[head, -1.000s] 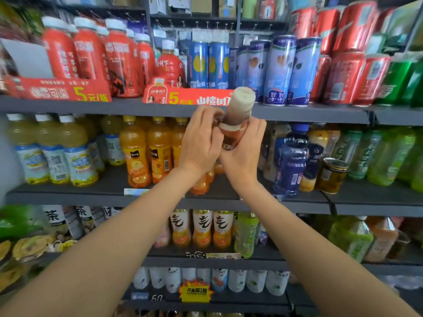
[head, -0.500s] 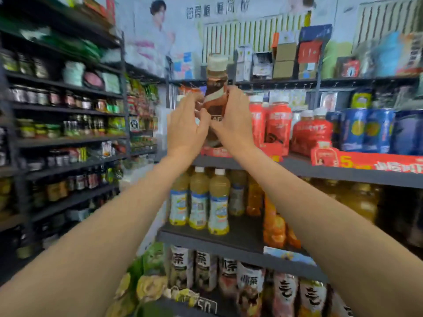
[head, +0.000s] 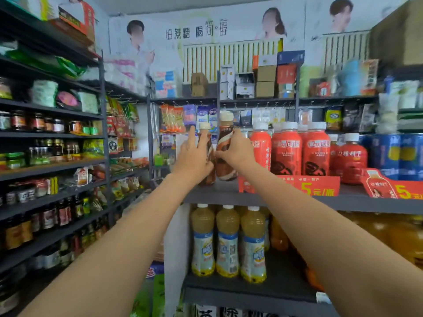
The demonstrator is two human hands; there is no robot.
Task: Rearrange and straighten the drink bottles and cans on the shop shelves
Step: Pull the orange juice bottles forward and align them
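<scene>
Two brown drink bottles with cream caps stand at the left end of a grey shelf (head: 219, 193). My right hand (head: 235, 151) grips the right brown bottle (head: 225, 143) around its middle. My left hand (head: 194, 154) rests with spread fingers against the left brown bottle (head: 206, 138), partly hiding it. Whether the left hand grips it I cannot tell. Red bottles (head: 286, 152) stand in a row just right of my hands.
Blue cans (head: 393, 154) sit further right behind red price signs (head: 318, 187). Yellow tea bottles (head: 226, 241) fill the shelf below. A side rack (head: 52, 161) of jars and snack packs runs along the left. Boxes sit on the top shelf.
The view swung up and left from the lower shelves. The brown bottle held in both hands has gone onto the shelf's left end, beside a second brown bottle.
</scene>
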